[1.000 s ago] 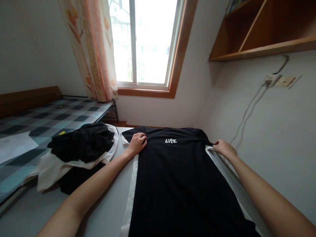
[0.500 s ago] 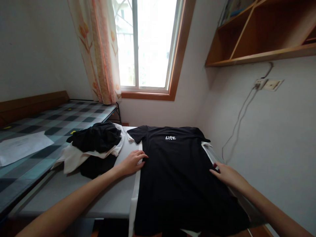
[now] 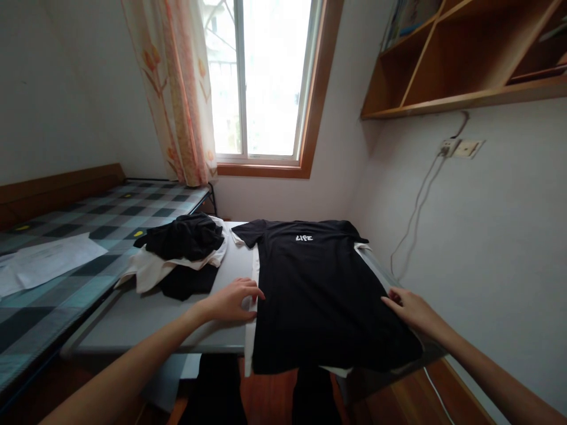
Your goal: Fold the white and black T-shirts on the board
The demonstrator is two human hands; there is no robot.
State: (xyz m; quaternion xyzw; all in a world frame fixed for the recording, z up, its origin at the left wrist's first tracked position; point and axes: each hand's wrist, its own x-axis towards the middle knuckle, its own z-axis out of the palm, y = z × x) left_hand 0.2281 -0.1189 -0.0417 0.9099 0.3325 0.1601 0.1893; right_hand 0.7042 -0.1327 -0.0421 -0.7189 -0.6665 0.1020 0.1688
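A black T-shirt (image 3: 319,289) with small white lettering near its collar is spread out on the table, its hem hanging over the near edge. White cloth shows along its left side and under its hem. My left hand (image 3: 234,300) rests by the shirt's left edge, thumb and index finger apart, the index tip touching the black fabric. At the right edge is my right hand (image 3: 407,307), fingers loosely curved and thumb on the cloth. Neither hand visibly grips the fabric. Left of the shirt lies a heap of black and white clothes (image 3: 183,239).
The grey table (image 3: 146,321) stands beside a bed with a checked cover (image 3: 110,206), where white papers (image 3: 53,260) lie. A curtain (image 3: 177,88) hangs by the window (image 3: 274,82). On the right wall are a wooden shelf (image 3: 436,97), a socket (image 3: 467,149) and a cable (image 3: 411,218).
The view has shifted, showing more of the floor and the table's near edge. The shirt's hem now sits farther up the picture. Both hands remain beside the shirt's edges.
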